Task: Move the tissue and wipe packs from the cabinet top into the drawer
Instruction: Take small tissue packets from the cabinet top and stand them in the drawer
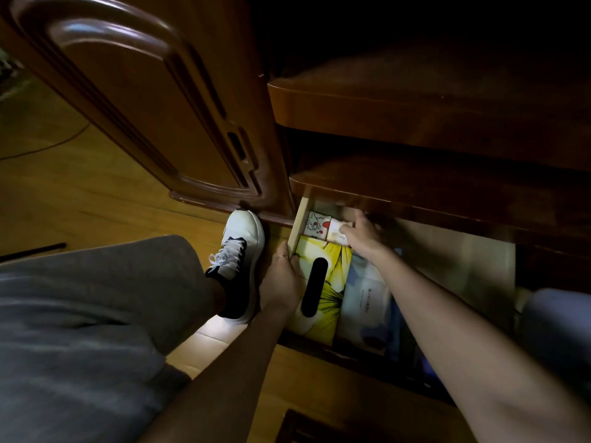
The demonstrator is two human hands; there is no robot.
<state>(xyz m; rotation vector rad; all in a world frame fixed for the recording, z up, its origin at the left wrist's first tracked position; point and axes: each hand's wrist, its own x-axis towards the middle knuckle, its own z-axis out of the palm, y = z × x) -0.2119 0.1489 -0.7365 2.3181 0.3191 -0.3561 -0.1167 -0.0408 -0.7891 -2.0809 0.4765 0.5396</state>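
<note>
Small pale pack (pixel 338 234) lies inside open drawer (pixel 299 223), at far end, beside cartoon-printed pack (pixel 315 222). It is gripped by right hand (pixel 359 233), fingers curled over it. Yellow tissue box (pixel 323 282) is set nearer in drawer, blue-white wipe pack (pixel 367 302) beside it. Drawer's left wall is clasped by left hand (pixel 281 279). White sneaker (pixel 238 263) is planted on wooden floor (pixel 80 187) left of drawer.

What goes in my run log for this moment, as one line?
drawer open | left hand grips drawer side | right hand holds small pack at back | yellow box in front
</note>
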